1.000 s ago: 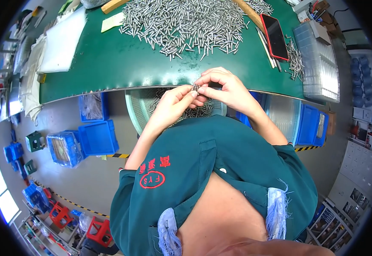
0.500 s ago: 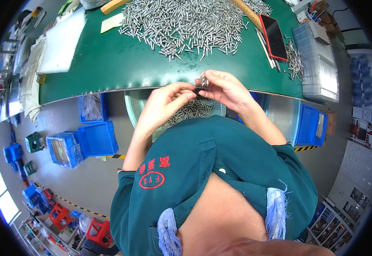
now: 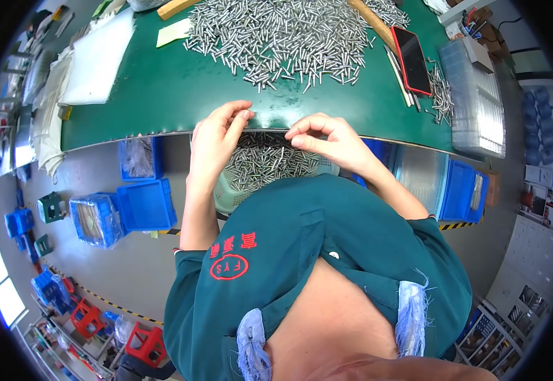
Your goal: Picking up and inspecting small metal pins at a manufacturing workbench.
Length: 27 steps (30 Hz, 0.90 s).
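Observation:
At the front edge of the green table, my left hand [image 3: 220, 131] has its thumb and fingertips drawn together over the tabletop. Whatever they hold, if anything, is too small to make out. My right hand [image 3: 328, 141] is bent with fingers and thumb closed at the table edge, above the basket; its contents cannot be made out. Below both hands sits a pale green basket [image 3: 224, 198] full of small metal pins [image 3: 267, 166]. A large heap of similar silvery pins [image 3: 283, 44] lies on the table beyond my hands.
Wooden bars [image 3: 373, 22] flank the heap. To the right are a red-edged phone [image 3: 411, 60], thin sticks, loose pins [image 3: 440, 95] and stacked clear trays [image 3: 478, 101]. White sheets [image 3: 99, 60] lie left on the green table [image 3: 156, 95]. Blue bins [image 3: 146, 206] stand on the floor.
My hands have moved apart: the left went up and left, the right slightly down. The metal pins seen at my right fingertips no longer show there.

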Each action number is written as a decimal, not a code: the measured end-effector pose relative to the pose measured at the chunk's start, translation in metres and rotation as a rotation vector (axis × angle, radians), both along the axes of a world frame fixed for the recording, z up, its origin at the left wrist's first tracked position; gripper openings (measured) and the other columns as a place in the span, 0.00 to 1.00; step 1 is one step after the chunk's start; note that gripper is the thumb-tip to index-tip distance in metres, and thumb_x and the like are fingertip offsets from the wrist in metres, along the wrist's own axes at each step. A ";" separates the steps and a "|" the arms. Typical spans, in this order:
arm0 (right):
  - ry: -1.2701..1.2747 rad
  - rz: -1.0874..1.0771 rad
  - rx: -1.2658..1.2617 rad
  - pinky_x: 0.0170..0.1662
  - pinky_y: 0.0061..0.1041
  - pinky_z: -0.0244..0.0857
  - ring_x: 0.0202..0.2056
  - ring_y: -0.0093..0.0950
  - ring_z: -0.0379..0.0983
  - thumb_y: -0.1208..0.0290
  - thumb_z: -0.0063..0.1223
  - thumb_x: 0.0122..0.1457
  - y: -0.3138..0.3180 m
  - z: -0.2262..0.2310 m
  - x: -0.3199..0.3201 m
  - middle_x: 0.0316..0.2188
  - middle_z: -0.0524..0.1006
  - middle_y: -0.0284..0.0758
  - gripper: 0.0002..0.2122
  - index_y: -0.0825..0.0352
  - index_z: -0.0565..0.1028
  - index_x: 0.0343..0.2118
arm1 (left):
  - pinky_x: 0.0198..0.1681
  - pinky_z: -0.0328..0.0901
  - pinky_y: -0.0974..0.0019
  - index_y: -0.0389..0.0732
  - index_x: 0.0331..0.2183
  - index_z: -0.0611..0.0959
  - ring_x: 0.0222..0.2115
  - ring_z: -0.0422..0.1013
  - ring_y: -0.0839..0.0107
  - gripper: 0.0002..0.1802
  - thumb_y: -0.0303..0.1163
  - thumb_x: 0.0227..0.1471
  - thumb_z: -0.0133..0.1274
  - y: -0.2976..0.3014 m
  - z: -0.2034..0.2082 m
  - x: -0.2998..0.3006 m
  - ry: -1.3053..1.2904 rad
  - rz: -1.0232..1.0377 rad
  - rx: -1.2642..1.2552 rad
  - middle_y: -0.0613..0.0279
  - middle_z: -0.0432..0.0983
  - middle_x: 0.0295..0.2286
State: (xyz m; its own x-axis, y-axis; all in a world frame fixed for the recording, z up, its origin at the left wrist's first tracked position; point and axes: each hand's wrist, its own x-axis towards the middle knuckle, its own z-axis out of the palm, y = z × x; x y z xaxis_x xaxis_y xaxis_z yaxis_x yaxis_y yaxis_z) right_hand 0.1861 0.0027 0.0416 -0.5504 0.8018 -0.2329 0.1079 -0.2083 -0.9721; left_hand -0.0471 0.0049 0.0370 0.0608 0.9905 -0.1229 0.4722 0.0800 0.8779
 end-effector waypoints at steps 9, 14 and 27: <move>-0.520 -0.188 0.880 0.46 0.31 0.63 0.42 0.33 0.69 0.66 0.57 0.53 0.023 -0.020 0.003 0.31 0.76 0.34 0.08 0.63 0.79 0.33 | 0.39 0.65 0.61 0.44 0.39 0.81 0.36 0.68 0.62 0.15 0.35 0.47 0.58 0.036 -0.030 0.024 0.532 0.039 0.585 0.61 0.71 0.35; -0.612 -0.177 0.954 0.51 0.34 0.59 0.48 0.34 0.66 0.66 0.58 0.51 0.022 -0.029 0.003 0.33 0.74 0.34 0.10 0.63 0.78 0.36 | 0.40 0.62 0.59 0.42 0.37 0.79 0.38 0.66 0.60 0.16 0.35 0.44 0.61 0.037 -0.035 0.037 0.576 0.000 0.544 0.59 0.69 0.37; -0.647 -0.186 1.099 0.53 0.35 0.57 0.50 0.35 0.64 0.69 0.61 0.49 0.034 -0.032 -0.010 0.33 0.72 0.30 0.12 0.60 0.78 0.38 | 0.39 0.61 0.61 0.46 0.38 0.81 0.37 0.66 0.64 0.13 0.33 0.46 0.58 0.014 -0.033 0.031 0.587 -0.047 0.563 0.65 0.71 0.33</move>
